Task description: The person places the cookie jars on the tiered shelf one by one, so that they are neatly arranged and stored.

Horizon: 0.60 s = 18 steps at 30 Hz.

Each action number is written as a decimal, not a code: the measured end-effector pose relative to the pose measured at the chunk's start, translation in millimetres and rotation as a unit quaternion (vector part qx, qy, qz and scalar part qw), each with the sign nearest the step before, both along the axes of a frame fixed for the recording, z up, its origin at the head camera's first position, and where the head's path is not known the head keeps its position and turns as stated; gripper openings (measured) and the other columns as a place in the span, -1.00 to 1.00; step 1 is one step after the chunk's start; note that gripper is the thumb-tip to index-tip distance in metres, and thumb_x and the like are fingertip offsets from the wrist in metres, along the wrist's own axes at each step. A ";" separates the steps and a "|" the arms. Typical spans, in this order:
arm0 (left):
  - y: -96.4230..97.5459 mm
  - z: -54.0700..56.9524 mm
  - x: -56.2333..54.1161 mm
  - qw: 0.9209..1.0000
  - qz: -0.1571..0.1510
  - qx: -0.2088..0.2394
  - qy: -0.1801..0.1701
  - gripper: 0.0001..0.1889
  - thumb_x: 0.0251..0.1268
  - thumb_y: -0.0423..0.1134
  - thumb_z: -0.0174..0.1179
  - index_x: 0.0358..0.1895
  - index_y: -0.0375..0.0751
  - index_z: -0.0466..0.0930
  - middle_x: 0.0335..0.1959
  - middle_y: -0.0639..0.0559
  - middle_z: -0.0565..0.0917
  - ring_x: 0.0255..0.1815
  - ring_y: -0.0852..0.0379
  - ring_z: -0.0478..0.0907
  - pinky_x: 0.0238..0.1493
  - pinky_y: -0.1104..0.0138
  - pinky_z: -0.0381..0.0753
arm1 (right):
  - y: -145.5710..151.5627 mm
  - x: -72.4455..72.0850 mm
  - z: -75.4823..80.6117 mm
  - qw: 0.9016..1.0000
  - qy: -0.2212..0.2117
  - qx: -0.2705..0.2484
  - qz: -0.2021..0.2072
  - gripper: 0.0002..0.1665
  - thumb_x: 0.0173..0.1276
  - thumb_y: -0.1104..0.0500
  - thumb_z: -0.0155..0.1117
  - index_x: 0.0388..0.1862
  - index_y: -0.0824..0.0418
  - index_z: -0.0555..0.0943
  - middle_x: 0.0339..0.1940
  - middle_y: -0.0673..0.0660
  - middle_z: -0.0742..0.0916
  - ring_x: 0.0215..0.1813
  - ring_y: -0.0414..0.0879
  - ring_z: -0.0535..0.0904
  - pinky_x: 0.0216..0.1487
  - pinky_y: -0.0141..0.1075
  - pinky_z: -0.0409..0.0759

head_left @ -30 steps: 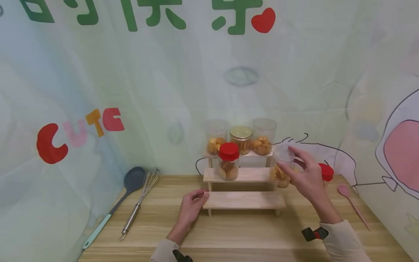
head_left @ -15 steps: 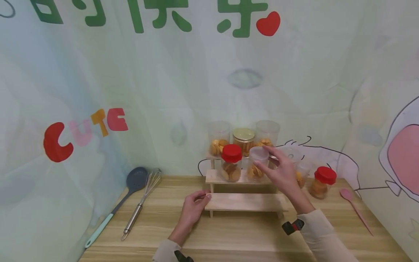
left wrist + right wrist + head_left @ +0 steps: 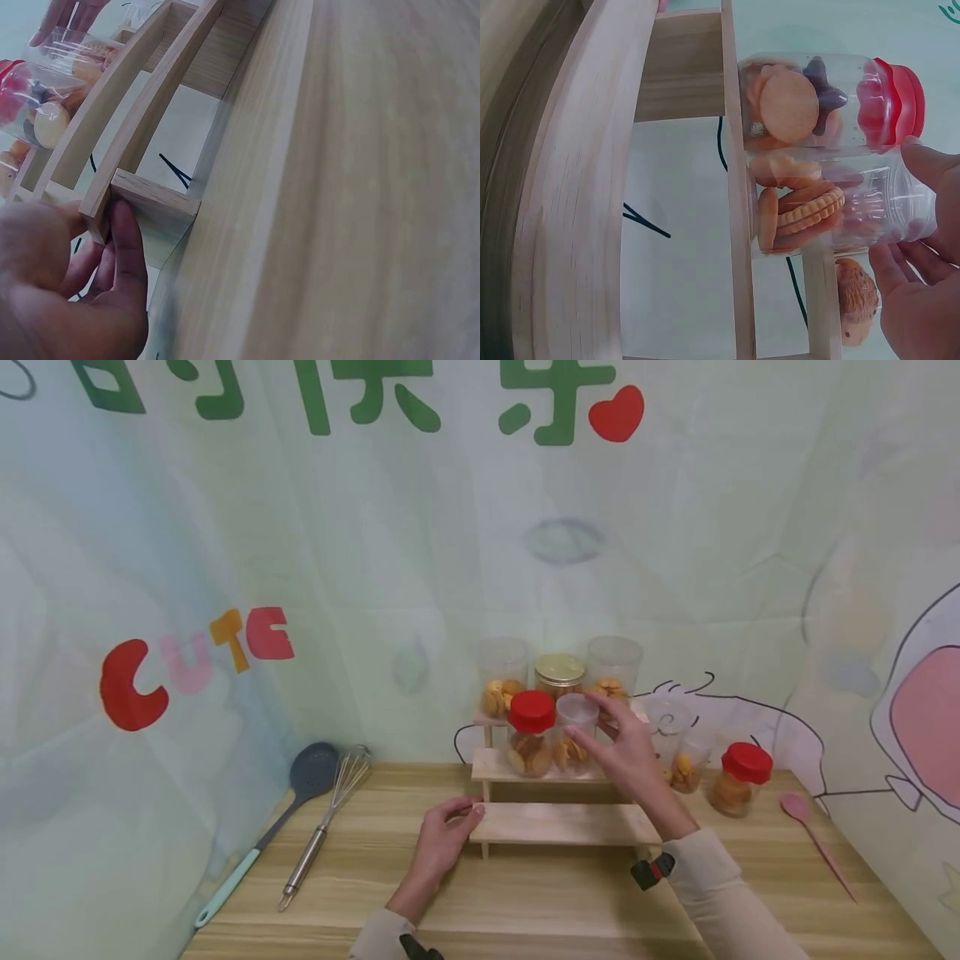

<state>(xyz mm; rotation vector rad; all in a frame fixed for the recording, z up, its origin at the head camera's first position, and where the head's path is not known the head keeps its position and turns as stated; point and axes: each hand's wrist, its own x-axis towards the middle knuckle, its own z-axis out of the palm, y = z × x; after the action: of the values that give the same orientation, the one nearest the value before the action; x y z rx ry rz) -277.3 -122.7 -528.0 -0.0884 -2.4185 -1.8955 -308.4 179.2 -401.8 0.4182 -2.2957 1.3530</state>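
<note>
My right hand point(image 3: 626, 752) grips a clear jar of cookies point(image 3: 573, 750) near its top, between thumb and fingers. The jar stands upright on the middle tier of a wooden step shelf point(image 3: 566, 822). Directly left of it is a red-lidded cookie jar point(image 3: 531, 745); in the right wrist view the gripped jar point(image 3: 802, 210) seems to touch the red-lidded one point(image 3: 787, 105). With thumb and fingers, my left hand point(image 3: 441, 842) pinches the left end of the lowest tier, its fingertips around the board point(image 3: 112, 187) in the left wrist view.
Behind, on the top tier, are two clear jars point(image 3: 504, 681) and a gold-lidded jar point(image 3: 560, 670). Right of the shelf stand clear containers point(image 3: 687, 764) and another red-lidded jar point(image 3: 738, 781), then a pink spoon point(image 3: 817, 843). Far left lie a whisk point(image 3: 326, 827) and a slotted spoon point(image 3: 262, 835).
My right hand has carried the clear cookie jar leftward from the shelf's right end to beside the red-lidded jar. The left hand stays on the lowest tier. The head view has shifted slightly.
</note>
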 end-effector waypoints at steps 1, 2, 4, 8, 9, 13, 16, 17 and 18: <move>-0.1 -0.1 -0.2 1.000 0.001 0.000 0.001 -0.58 0.57 0.00 0.35 0.24 -0.23 0.75 0.20 -0.15 0.79 0.18 0.00 0.70 0.03 0.39 0.67 | -0.3 -0.4 0.0 1.000 0.001 0.002 0.001 -0.14 0.39 0.02 0.62 0.57 0.22 0.48 0.47 0.26 0.62 0.44 0.22 0.62 0.42 0.07 0.61; -0.2 -0.1 -0.5 1.000 0.001 0.000 0.002 -0.57 0.57 0.00 0.35 0.24 -0.24 0.75 0.20 -0.16 0.79 0.19 0.00 0.70 0.03 0.39 0.67 | -0.5 -0.7 0.0 1.000 0.001 0.004 0.002 -0.13 0.39 0.02 0.63 0.57 0.22 0.48 0.47 0.25 0.62 0.44 0.22 0.62 0.42 0.07 0.61; -0.8 -0.7 -1.1 1.000 0.003 0.000 0.001 -0.57 0.57 0.00 0.35 0.25 -0.24 0.75 0.19 -0.16 0.79 0.19 -0.01 0.70 0.03 0.39 0.67 | -0.6 -0.9 -0.1 1.000 0.006 0.009 0.004 -0.11 0.38 0.03 0.63 0.58 0.22 0.46 0.47 0.24 0.62 0.43 0.21 0.62 0.42 0.08 0.62; -1.4 -1.3 -1.7 1.000 0.001 0.000 0.001 -0.58 0.57 0.00 0.35 0.24 -0.23 0.75 0.20 -0.16 0.79 0.20 -0.02 0.69 0.04 0.35 0.69 | 3.3 0.1 -3.2 1.000 0.016 0.019 0.009 -0.08 0.37 0.05 0.64 0.61 0.19 0.43 0.48 0.22 0.62 0.43 0.20 0.63 0.41 0.10 0.63; -1.4 -1.4 -1.6 1.000 0.001 0.000 0.001 -0.58 0.57 0.00 0.35 0.24 -0.23 0.75 0.20 -0.16 0.78 0.21 -0.02 0.69 0.05 0.33 0.69 | 5.3 1.3 -4.5 1.000 0.017 0.020 0.009 -0.09 0.37 0.06 0.64 0.61 0.19 0.43 0.48 0.22 0.62 0.43 0.19 0.63 0.41 0.12 0.63; -0.7 -1.1 -0.9 1.000 -0.001 0.003 0.001 -0.58 0.57 0.01 0.34 0.24 -0.21 0.75 0.21 -0.16 0.78 0.23 -0.03 0.69 0.11 0.24 0.73 | 15.4 10.2 -9.4 1.000 0.008 0.018 -0.001 -0.15 0.41 0.08 0.61 0.59 0.13 0.44 0.49 0.21 0.62 0.46 0.21 0.61 0.43 0.18 0.61; -0.5 -1.2 -0.6 1.000 0.000 0.004 0.000 -0.58 0.57 0.02 0.35 0.24 -0.21 0.75 0.21 -0.16 0.78 0.24 -0.04 0.68 0.12 0.22 0.73 | 24.4 17.0 -12.8 1.000 0.008 0.018 -0.009 -0.20 0.44 0.10 0.58 0.57 0.13 0.46 0.49 0.22 0.63 0.48 0.24 0.60 0.45 0.20 0.59; -0.5 -1.6 -0.7 1.000 0.000 0.003 0.001 -0.58 0.57 0.02 0.35 0.24 -0.21 0.75 0.21 -0.15 0.78 0.24 -0.04 0.69 0.12 0.23 0.74 | 27.6 19.1 -14.0 1.000 0.010 0.018 -0.011 -0.21 0.45 0.10 0.56 0.57 0.15 0.45 0.48 0.24 0.63 0.48 0.26 0.60 0.45 0.22 0.58; -0.3 -1.5 -0.6 1.000 -0.001 0.004 0.001 -0.58 0.57 0.02 0.35 0.24 -0.21 0.75 0.21 -0.16 0.78 0.24 -0.04 0.69 0.11 0.23 0.73 | 31.1 20.9 -15.0 1.000 0.012 0.021 -0.017 -0.22 0.46 0.10 0.56 0.57 0.16 0.46 0.48 0.24 0.64 0.47 0.26 0.61 0.44 0.23 0.58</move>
<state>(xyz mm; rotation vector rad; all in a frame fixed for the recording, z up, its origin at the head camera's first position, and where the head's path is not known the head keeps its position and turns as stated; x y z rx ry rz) -277.9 -123.1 -529.5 -0.0911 -2.4111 -1.9037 -287.5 210.4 -416.8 0.4048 -2.3041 1.2796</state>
